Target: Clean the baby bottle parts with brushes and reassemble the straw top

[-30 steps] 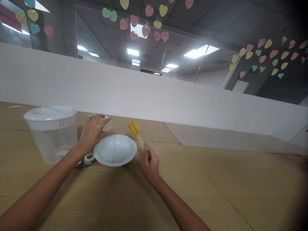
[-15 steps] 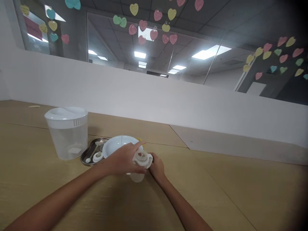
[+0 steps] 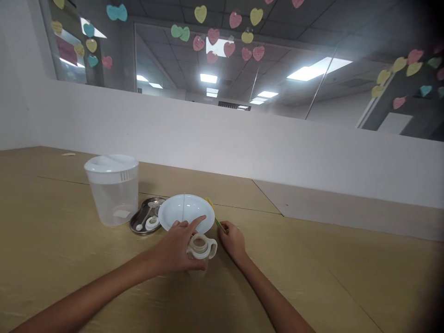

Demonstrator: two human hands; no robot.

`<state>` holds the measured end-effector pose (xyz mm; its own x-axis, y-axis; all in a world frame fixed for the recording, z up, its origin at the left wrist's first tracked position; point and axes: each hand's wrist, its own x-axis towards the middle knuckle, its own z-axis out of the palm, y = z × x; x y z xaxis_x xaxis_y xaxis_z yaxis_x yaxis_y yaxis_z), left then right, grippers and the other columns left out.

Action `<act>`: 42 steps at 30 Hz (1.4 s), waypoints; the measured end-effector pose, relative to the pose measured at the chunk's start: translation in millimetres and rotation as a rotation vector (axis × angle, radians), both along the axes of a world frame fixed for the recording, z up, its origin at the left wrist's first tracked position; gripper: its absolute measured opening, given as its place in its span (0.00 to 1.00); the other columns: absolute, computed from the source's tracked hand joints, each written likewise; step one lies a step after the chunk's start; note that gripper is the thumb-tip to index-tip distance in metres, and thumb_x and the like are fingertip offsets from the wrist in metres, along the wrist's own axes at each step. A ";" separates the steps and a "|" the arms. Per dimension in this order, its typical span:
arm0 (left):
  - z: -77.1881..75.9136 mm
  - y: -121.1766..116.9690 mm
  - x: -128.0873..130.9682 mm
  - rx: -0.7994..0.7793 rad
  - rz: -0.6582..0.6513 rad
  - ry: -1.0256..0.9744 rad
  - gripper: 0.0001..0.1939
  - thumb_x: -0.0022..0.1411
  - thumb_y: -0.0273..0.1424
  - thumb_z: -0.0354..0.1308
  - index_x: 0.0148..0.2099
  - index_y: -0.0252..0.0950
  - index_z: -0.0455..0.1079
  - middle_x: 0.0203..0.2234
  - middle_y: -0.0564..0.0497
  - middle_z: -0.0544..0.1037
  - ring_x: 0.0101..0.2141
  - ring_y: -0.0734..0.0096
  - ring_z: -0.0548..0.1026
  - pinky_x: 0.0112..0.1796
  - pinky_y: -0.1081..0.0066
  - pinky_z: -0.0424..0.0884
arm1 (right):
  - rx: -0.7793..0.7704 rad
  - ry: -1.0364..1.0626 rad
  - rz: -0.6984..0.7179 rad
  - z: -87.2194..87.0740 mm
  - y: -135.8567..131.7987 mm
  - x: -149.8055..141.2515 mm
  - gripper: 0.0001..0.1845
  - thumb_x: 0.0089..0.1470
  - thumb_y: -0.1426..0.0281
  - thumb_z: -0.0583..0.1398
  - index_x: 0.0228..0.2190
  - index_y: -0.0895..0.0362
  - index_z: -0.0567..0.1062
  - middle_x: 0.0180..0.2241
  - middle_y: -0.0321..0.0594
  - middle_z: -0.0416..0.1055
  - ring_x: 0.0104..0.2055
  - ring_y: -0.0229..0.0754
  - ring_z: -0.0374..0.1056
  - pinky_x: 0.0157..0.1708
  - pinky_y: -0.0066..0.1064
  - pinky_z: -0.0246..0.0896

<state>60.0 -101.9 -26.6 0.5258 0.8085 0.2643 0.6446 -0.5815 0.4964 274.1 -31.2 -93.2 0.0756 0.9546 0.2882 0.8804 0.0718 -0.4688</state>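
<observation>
While L hand grips 2-handled sippy cup, R hand is curled shut; holds sponge brush.

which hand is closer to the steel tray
Left. The left hand sits just right of the steel tray; the right hand sits farther right, past the white bowl.

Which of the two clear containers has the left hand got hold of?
The small bottle with the white collar and handle, held by the left hand; the large lidded jug stands apart, untouched.
</observation>
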 end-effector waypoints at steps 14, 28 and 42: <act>-20.7 31.5 -54.0 0.198 0.098 -0.335 0.24 0.59 0.45 0.52 0.54 0.39 0.62 0.46 0.46 0.72 0.41 0.65 0.70 0.44 0.65 0.65 | -0.007 -0.066 0.019 -0.4 3.0 -1.0 0.14 0.53 0.70 0.52 0.36 0.58 0.76 0.35 0.42 0.74 0.37 0.42 0.67 0.31 0.28 0.53; -38.9 69.4 -108.4 0.073 0.714 0.230 0.26 0.67 0.38 0.33 0.38 0.33 0.71 0.39 0.40 0.77 0.38 0.59 0.75 0.36 0.66 0.67 | 0.283 0.115 -0.038 -6.4 4.6 0.3 0.24 0.51 0.65 0.48 0.48 0.62 0.67 0.37 0.44 0.69 0.33 0.43 0.65 0.34 0.33 0.58; -39.1 67.0 -104.7 0.052 0.744 0.277 0.29 0.67 0.42 0.34 0.34 0.32 0.73 0.34 0.39 0.78 0.36 0.56 0.76 0.33 0.65 0.66 | -0.097 -0.148 0.561 79.6 41.4 -93.6 0.14 0.50 0.72 0.56 0.36 0.52 0.79 0.34 0.37 0.77 0.36 0.41 0.70 0.36 0.26 0.59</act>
